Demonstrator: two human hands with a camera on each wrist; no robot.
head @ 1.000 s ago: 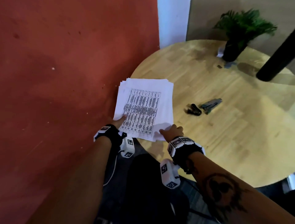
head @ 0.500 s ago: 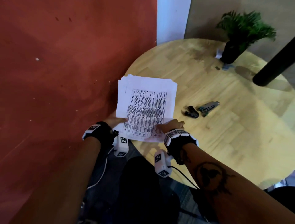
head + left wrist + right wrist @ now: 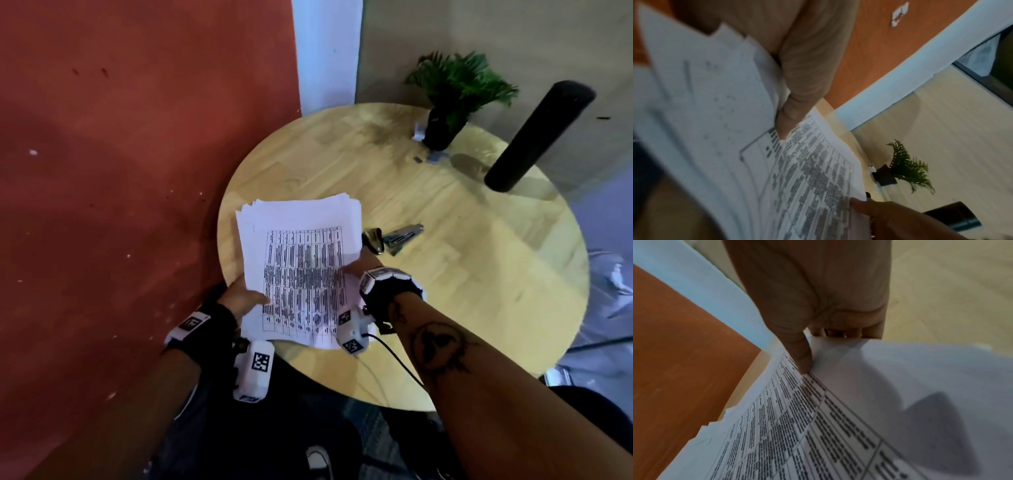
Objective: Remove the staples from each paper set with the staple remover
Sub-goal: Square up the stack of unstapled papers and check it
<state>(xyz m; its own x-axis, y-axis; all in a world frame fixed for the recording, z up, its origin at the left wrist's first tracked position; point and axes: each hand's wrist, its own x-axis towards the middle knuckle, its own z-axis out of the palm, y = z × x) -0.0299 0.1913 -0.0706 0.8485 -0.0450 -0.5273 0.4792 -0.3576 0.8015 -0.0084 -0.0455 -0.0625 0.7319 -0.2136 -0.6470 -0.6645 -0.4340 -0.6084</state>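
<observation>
A round wooden table (image 3: 445,274) is set against a red-orange wall (image 3: 137,171), with a white vertical strip (image 3: 327,51) at the wall's corner. At the far side of the table a green potted plant (image 3: 452,96) is placed in a dark pot, and a black cylindrical post (image 3: 537,137) is seen leaning across the upper right of the head view.

A stack of printed paper sets (image 3: 301,270) is held over the near left edge of the table. The top sheet is printed with a dense table of text. The stack's sheets are fanned slightly at the far edge.

The stack is gripped at its near left edge by the left hand (image 3: 241,298), with the thumb laid on the top sheet and the fingers hidden beneath. In the left wrist view the thumb (image 3: 795,100) is shown pressed onto the paper. The right edge of the stack is pinched by the right hand (image 3: 359,265); in the right wrist view its thumb (image 3: 797,350) is laid on the printed face while the fingers are curled behind the sheets.

A black staple remover (image 3: 373,240) is located on the table just to the right of the stack, touched by neither hand. A grey stapler (image 3: 402,234) is positioned just beside the staple remover. No staple can be made out in any view.
</observation>
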